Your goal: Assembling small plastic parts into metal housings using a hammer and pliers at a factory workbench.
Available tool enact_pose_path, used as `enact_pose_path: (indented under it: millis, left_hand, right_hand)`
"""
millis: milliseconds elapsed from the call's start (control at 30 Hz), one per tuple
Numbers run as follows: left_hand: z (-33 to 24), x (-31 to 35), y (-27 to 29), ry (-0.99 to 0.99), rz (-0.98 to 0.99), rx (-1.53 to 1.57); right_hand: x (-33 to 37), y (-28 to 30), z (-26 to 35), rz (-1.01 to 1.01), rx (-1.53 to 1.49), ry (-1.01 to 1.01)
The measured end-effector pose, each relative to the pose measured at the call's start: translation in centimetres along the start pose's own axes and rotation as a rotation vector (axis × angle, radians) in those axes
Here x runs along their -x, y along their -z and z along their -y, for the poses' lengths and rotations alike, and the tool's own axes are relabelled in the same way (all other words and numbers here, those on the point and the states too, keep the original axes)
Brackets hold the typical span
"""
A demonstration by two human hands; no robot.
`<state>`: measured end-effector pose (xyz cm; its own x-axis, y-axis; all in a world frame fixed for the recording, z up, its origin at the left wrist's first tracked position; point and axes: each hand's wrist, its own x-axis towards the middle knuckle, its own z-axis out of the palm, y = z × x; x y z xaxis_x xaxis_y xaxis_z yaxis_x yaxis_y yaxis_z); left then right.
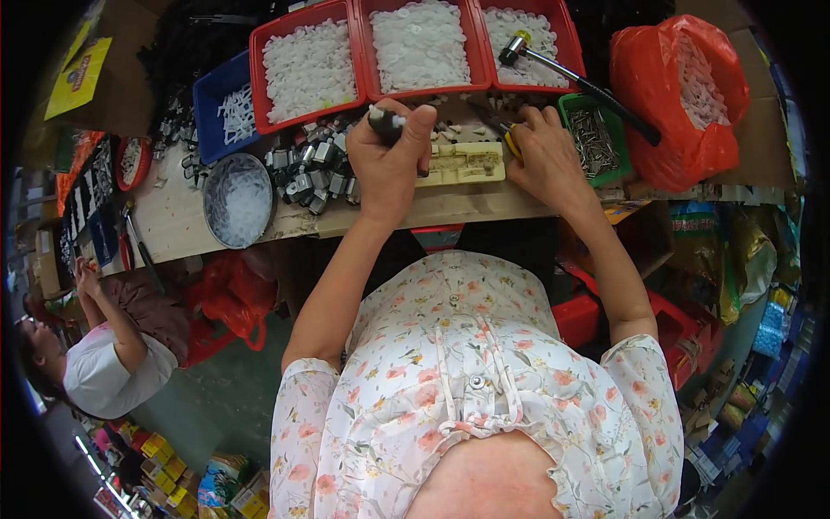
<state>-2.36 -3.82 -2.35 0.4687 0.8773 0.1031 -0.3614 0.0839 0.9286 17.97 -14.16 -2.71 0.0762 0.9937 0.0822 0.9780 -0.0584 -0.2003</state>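
Note:
My left hand [393, 164] is closed round a short dark cylindrical piece [385, 124] with a whitish end, held upright over the bench. Beside it lies a cream-coloured moulded block [471, 162] with recesses along its top. At the block's right end my right hand [546, 157] has its fingers bent round yellow-handled pliers [513, 141]. Their dark jaws point up and left toward the red trays; part of the handles is hidden under the fingers. A heap of small metal-and-black parts [316, 166] sits just left of my left hand.
Three red trays [367, 97] of white plastic pieces line the back, with a hammer [579, 80] across the right one. Nearby are a green tray [624, 164] of metal pins, a red bag [683, 164], a blue tray [207, 104] and a metal bowl [212, 212]. Another person [112, 368] sits left.

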Motion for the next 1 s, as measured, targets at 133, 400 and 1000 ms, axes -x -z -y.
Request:
enact_pose_path:
  millis: [133, 400, 1000]
  left_hand:
    - [0.3, 1.3, -0.3, -0.149, -0.073, -0.075]
    - [1.5, 0.9, -0.9, -0.063, -0.17, -0.181]
    - [-0.7, 3.3, 1.0, 0.004, 0.211, -0.421]
  right_hand:
    - [0.2, 0.0, 0.6, -0.037, 0.086, -0.054]
    - [1.3, 2.3, 1.0, -0.244, -0.038, -0.033]
    - [1.1, 4.4, 4.3, -0.165, -0.304, 0.29]
